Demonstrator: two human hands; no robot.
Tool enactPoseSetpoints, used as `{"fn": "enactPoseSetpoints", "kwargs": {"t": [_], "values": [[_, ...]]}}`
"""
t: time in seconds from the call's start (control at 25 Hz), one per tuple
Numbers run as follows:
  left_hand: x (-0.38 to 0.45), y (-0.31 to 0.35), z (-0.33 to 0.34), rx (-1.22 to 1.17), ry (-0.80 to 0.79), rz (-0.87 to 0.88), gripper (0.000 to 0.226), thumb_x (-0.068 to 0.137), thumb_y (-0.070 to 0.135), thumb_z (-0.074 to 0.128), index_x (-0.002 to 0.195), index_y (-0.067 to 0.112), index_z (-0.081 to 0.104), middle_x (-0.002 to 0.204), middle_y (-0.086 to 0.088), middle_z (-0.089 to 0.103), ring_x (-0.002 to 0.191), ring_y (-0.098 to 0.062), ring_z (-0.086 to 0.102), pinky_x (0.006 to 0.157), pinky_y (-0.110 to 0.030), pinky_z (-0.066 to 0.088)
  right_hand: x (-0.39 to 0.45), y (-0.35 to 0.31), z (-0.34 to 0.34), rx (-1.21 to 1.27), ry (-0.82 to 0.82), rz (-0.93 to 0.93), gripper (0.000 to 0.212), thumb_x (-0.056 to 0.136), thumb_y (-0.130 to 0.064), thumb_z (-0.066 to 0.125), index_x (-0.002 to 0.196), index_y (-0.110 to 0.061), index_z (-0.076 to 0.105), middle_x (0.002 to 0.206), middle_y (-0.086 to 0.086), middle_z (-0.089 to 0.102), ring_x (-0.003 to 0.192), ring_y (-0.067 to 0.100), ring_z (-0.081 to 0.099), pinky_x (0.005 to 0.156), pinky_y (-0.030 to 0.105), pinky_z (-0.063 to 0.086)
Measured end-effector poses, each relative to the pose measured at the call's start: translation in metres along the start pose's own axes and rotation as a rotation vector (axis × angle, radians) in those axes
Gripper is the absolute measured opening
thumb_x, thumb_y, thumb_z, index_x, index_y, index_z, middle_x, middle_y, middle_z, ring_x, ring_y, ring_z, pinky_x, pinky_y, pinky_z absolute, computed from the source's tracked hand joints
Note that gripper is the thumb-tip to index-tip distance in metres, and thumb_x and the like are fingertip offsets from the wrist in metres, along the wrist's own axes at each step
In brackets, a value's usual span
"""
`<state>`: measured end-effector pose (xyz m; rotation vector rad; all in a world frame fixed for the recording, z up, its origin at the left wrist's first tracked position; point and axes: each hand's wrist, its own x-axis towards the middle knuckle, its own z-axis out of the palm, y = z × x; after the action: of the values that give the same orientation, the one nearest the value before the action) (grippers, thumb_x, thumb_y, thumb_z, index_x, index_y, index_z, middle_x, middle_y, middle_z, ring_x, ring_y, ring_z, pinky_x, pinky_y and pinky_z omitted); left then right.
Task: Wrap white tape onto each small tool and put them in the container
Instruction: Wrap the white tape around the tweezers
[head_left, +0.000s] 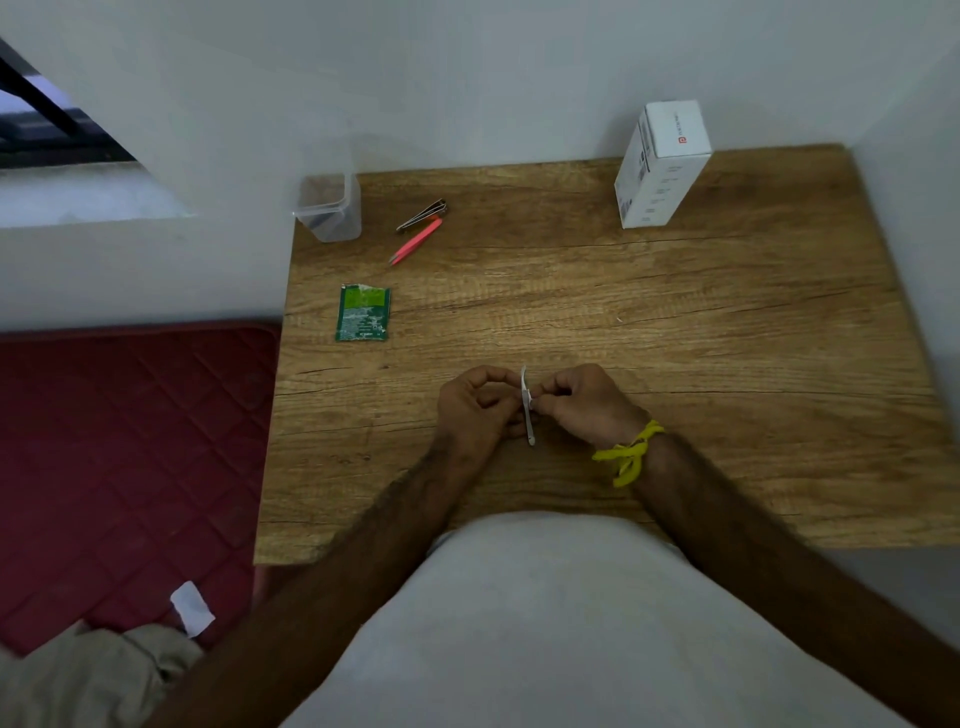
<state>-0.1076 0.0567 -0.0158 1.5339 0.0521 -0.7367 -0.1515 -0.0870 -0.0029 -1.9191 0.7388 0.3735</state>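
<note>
Over the near middle of the wooden table (727, 322), both hands work on one slim white tool (529, 415) that stands roughly upright between them. My left hand (475, 410) pinches it from the left with curled fingers. My right hand (587, 402), with a yellow band at the wrist, pinches it from the right, where a bit of white tape seems to show. A clear plastic container (330, 208) stands at the table's far left corner. Next to it lie a metal nail clipper (423, 214) and pink tweezers (415, 241).
A green sachet (362, 313) lies flat on the left part of the table. A white carton (660, 163) stands at the back right against the wall. Left of the table is a red quilted mattress (130, 457) with a white scrap (192, 608) on it.
</note>
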Motion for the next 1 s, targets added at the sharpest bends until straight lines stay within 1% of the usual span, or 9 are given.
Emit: {"fn": "enactPoseSetpoints", "kwargs": {"t": [0.16,0.28,0.4,0.48,0.56,0.72,0.8,0.88,1.0], "values": [[0.000,0.002,-0.001,-0.019,-0.011,-0.036,0.017,0.087,-0.007,0.067,0.102,0.001,0.066,0.085,-0.015,0.077,0.078,-0.031,0.076,0.064,-0.037,0.063,-0.001,0.000,-0.001,0.092,-0.023,0.021,0.013,0.088,-0.013,0.071,0.076,-0.016,0.075,0.068,-0.006,0.067,0.059,-0.001,0.056,0.048,0.006,0.042],[-0.001,0.004,0.001,-0.028,-0.012,-0.058,0.017,0.087,-0.005,0.069,0.101,0.004,0.066,0.084,-0.014,0.077,0.074,-0.029,0.076,0.059,-0.033,0.061,-0.004,0.001,-0.004,0.175,-0.044,0.041,0.017,0.087,-0.019,0.074,0.070,-0.022,0.074,0.068,-0.008,0.070,0.061,-0.002,0.058,0.056,0.010,0.046],[-0.001,0.009,0.003,-0.025,0.003,-0.075,0.017,0.086,-0.005,0.069,0.099,0.006,0.068,0.082,-0.013,0.077,0.072,-0.029,0.076,0.057,-0.032,0.061,-0.008,0.003,-0.006,0.238,-0.066,0.031,0.009,0.087,-0.021,0.074,0.080,-0.018,0.077,0.079,-0.002,0.075,0.070,0.000,0.065,0.065,0.015,0.049],[-0.001,0.014,0.005,0.007,0.000,-0.079,0.017,0.087,-0.005,0.068,0.101,0.005,0.069,0.082,-0.013,0.077,0.072,-0.028,0.076,0.057,-0.032,0.061,-0.011,0.002,-0.005,0.235,-0.052,0.001,0.007,0.087,-0.019,0.075,0.080,-0.017,0.076,0.074,-0.006,0.073,0.063,-0.006,0.063,0.057,0.008,0.046],[-0.003,0.019,0.006,0.033,-0.021,-0.068,0.018,0.090,-0.005,0.066,0.105,0.004,0.070,0.087,-0.016,0.077,0.075,-0.027,0.076,0.059,-0.030,0.061,-0.012,0.002,-0.004,0.263,0.014,0.024,0.009,0.086,-0.018,0.075,0.078,-0.015,0.076,0.069,-0.006,0.071,0.059,-0.003,0.061,0.052,0.007,0.045],[-0.018,0.020,0.007,0.138,-0.077,0.093,0.028,0.094,-0.002,0.061,0.121,0.006,0.066,0.098,-0.010,0.077,0.089,-0.016,0.075,0.072,-0.025,0.060,-0.013,0.001,-0.005,0.541,0.091,0.159,0.013,0.082,-0.018,0.077,0.079,-0.006,0.076,0.082,0.012,0.076,0.074,0.018,0.069,0.071,0.029,0.055],[-0.027,0.019,0.008,0.204,-0.110,0.138,0.038,0.090,-0.001,0.068,0.125,0.011,0.063,0.096,-0.005,0.077,0.089,-0.014,0.075,0.076,-0.026,0.060,-0.014,0.000,-0.006,0.579,0.092,0.178,0.013,0.081,-0.017,0.077,0.080,-0.004,0.075,0.080,0.011,0.076,0.072,0.018,0.069,0.070,0.030,0.055],[-0.030,0.019,0.011,0.208,-0.089,0.119,0.040,0.084,-0.002,0.074,0.119,0.016,0.065,0.086,-0.003,0.078,0.083,-0.016,0.075,0.073,-0.027,0.061,-0.013,0.000,-0.008,0.596,0.071,0.176,0.012,0.082,-0.016,0.076,0.079,-0.005,0.075,0.074,0.008,0.074,0.068,0.016,0.067,0.066,0.027,0.054],[-0.030,0.024,0.011,0.216,-0.012,0.095,0.031,0.081,0.000,0.078,0.104,0.018,0.067,0.078,-0.004,0.077,0.074,-0.020,0.076,0.067,-0.029,0.062,-0.015,-0.002,-0.012,0.702,-0.019,0.185,0.006,0.085,-0.011,0.074,0.081,-0.006,0.072,0.079,0.012,0.071,0.069,0.019,0.065,0.063,0.026,0.054]]}}
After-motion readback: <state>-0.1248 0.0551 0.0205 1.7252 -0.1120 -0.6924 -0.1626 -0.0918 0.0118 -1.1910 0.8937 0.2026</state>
